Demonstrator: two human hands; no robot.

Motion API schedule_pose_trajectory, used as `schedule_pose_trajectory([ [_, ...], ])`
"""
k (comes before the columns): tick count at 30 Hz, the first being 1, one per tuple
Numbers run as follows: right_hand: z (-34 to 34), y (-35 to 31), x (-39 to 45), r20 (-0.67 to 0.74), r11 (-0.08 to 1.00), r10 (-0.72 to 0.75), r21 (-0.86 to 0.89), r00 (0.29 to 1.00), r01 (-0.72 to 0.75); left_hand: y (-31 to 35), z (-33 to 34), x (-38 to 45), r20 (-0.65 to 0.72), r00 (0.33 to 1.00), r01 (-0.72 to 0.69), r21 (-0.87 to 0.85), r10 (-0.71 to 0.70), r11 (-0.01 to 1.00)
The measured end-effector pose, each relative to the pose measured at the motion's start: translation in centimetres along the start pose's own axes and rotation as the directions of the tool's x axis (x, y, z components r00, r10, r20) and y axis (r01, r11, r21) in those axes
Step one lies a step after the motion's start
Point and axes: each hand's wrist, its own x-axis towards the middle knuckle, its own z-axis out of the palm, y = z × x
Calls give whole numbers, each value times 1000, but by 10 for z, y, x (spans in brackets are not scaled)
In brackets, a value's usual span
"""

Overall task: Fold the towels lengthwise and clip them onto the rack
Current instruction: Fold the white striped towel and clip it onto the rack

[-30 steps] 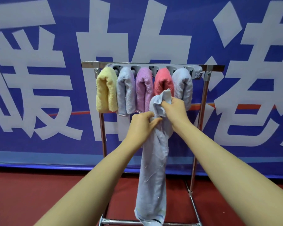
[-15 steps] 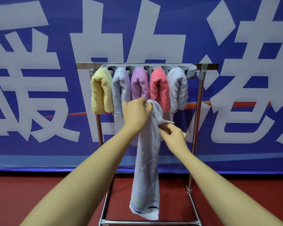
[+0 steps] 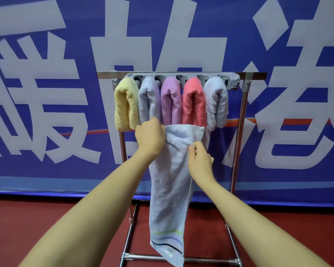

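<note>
Left hand (image 3: 149,138): fist curled round the top left corner of the held towel (image 3: 170,189), knuckles toward the camera, just below the clipped towels.
Right hand (image 3: 200,160): fingertips pinch the towel's right edge a little below its top hem; thumb side faces up.
Held towel: pale blue terry, long and narrow, hanging straight down between the forearms; top hem stretched nearly level between the hands, a diagonal crease running to the right pinch; thin green, blue and dark curved stripes near the bottom end, which hangs in front of the lower bar (image 3: 181,259).
Rack (image 3: 239,143): shiny metal tubing, square top rail, round uprights, standing behind the towel.
Clip strip (image 3: 233,79): grey plastic, fixed along the top rail; its right end shows bare.
Clipped towels: five plush folded loops side by side, touching: yellow (image 3: 124,105), pale blue (image 3: 148,99), lilac (image 3: 171,101), coral (image 3: 193,101), grey-blue (image 3: 216,103).
Open room: free space to either side of the rack.
Floor (image 3: 37,228): dark red, smooth.
Banner (image 3: 46,93): blue fabric with large white characters, close behind the rack.
</note>
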Motion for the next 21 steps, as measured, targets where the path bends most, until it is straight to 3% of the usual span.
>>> schedule_pose_trajectory([
  [4, -9, -6, -1, 5, 999, -37, 13, 999, 37, -2, 8, -8, 28, 1000, 6, -47, -5, 999],
  [7, -16, -16, 0, 149, 997, -59, 65, 987, 50, 1, 11, -13, 7, 999, -51, -139, 53, 989],
  [10, -12, -20, 3, 288, 995, -92, -2, 953, 96, 10, 7, -19, 33, 995, -77, -296, 91, 952],
  [15, 0, -14, 9, 245, 994, -105, -15, 964, 112, 8, 7, -23, 43, 980, -168, -348, 194, 922],
  [18, 5, -15, 12, 216, 995, -93, -21, 972, 99, 1, 6, -27, 121, 962, -164, -469, 246, 868],
  [21, 9, -16, 12, 160, 996, -18, 88, 987, 4, -5, 7, -35, 193, 931, -129, -623, 311, 772],
])
